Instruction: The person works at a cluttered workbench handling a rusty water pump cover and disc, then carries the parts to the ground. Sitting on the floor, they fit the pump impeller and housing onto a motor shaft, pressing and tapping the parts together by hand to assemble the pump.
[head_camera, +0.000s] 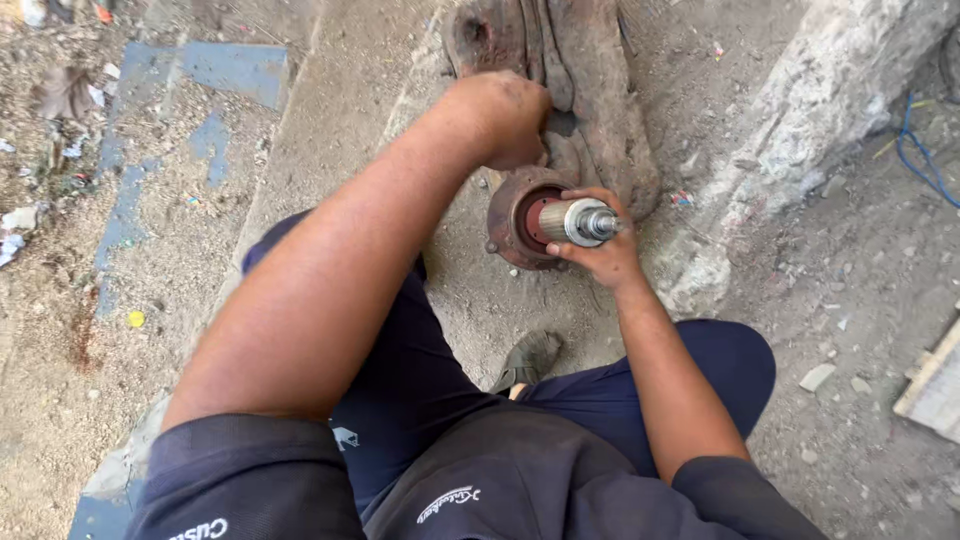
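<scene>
— Two hands are working here. The fingers (572, 252) of the right hand (603, 255) are curling closed around the base of the bright ribbed steel shaft (583, 221), gripping it from below where it is coming out of the round rusty iron hub (512, 216).

— And the left hand (500, 117)?

— It is closing into a loose fist just above the hub, pressing against the big rusty axle housing (590, 90) behind it. Its fingertips are tucked out of sight, so I cannot tell what they are actually clasping.

— Where is the shaft sitting?

— It is standing in the hub's red-painted bore, its threaded tip pointing right and up, the hub itself lying on the dusty concrete ground (350, 110) between the person's dark blue trouser knees (700, 370).

— What stage is this looking like?

— I am judging that the shaft is being seated or turned in the bore while the other hand is steadying the housing. The next move is probably calling for a firm, straight hold so the shaft is staying centred and dirt is staying off it.
</scene>
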